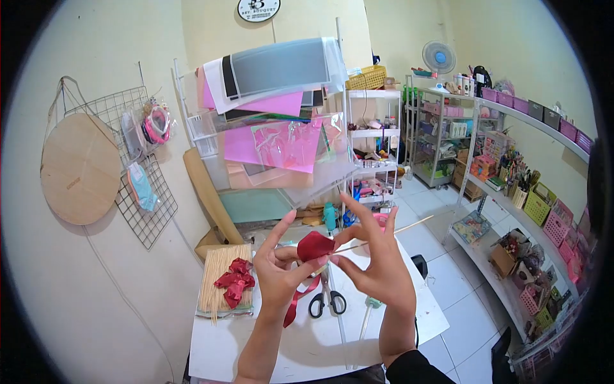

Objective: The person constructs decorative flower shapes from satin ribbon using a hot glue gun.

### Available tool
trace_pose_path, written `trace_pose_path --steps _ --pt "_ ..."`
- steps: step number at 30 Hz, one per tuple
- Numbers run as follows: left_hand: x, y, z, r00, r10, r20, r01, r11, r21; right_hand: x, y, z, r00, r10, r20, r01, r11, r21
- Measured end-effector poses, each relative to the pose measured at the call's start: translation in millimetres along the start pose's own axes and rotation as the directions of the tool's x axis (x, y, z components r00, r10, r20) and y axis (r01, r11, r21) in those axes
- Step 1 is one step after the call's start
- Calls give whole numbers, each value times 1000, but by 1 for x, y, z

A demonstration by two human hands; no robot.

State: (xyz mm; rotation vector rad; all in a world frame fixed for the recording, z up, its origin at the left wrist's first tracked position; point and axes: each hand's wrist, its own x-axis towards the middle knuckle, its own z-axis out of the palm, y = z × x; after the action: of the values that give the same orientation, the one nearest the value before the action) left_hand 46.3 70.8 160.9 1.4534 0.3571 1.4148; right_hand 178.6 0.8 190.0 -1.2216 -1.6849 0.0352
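Above the white table (300, 358), my left hand (280, 265) pinches a dark red satin ribbon (314, 246) between thumb and fingers; its front part is folded into a petal shape. A tail of the same ribbon hangs towards the tabletop. My right hand (378, 265) pinches a thin wooden skewer (414, 224) close to its end, which meets the folded ribbon; its other end points right. The outer fingers of both hands are spread. Black-handled scissors (327, 302) lie below my hands. Several red ribbon pieces (235, 283) rest on a bundle of wooden skewers (214, 272) at the left.
Clear thin sticks (363, 329) lie on the table's right part. Behind it, a rack (339, 64) holds wrapping sheets (278, 70). Metal shelves (473, 147) with baskets and craft supplies line the right side. A round wooden board (81, 169) hangs on the left wall.
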Motion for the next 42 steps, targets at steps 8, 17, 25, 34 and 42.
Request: trace_pose_path --steps 8,17,25,34,42 --pt "1 0 1 999 -23 27 23 1000 6 0 2 0 1000 -5 -12 5 1000 -1" --pt "-1 6 6 998 -65 12 65 997 -30 0 1 4 999 -32 -42 30 999 -32" --pt "-2 8 5 997 -75 11 76 997 -30 0 1 3 999 -24 -34 24 1000 4" --pt "1 5 1 996 -83 -34 79 992 -93 -5 14 -12 1000 -24 -16 20 968 -251" --pt "3 8 -4 998 -62 26 63 995 -71 -6 14 -19 997 -57 -48 45 974 -223"
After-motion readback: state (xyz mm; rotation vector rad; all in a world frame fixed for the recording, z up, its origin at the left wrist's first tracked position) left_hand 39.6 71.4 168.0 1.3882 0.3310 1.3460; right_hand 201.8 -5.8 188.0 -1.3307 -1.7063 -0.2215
